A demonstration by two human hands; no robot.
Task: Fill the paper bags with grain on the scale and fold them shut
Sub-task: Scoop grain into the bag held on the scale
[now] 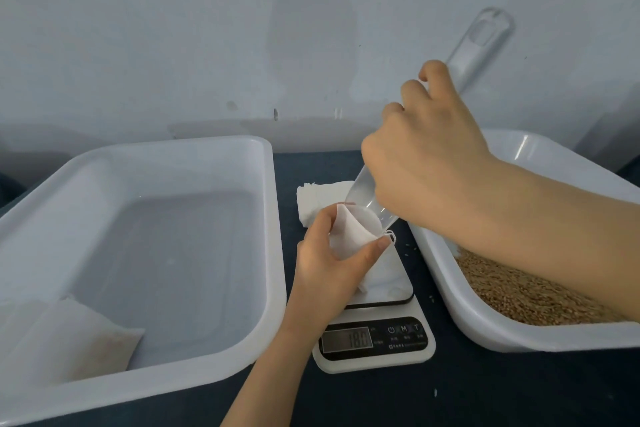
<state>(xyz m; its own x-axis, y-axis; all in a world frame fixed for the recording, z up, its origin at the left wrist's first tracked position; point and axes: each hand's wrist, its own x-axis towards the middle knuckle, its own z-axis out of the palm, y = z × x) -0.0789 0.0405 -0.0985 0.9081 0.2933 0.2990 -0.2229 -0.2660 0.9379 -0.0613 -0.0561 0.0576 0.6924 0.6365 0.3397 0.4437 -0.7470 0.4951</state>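
Observation:
My left hand [327,267] grips a small white paper bag [349,236] by its open mouth, holding it upright on the white kitchen scale [377,343]. My right hand [426,152] holds a clear plastic scoop [481,45] tilted steeply down, its mouth inside the bag's opening. The scale's display shows digits. Brown grain [519,291] lies in the white tray [540,338] on the right, partly hidden by my right forearm.
A large white tray [207,350] on the left holds filled white bags [76,336] in its near left corner. A stack of flat white bags [318,198] lies behind the scale. A few loose grains dot the dark tabletop. A pale wall stands close behind.

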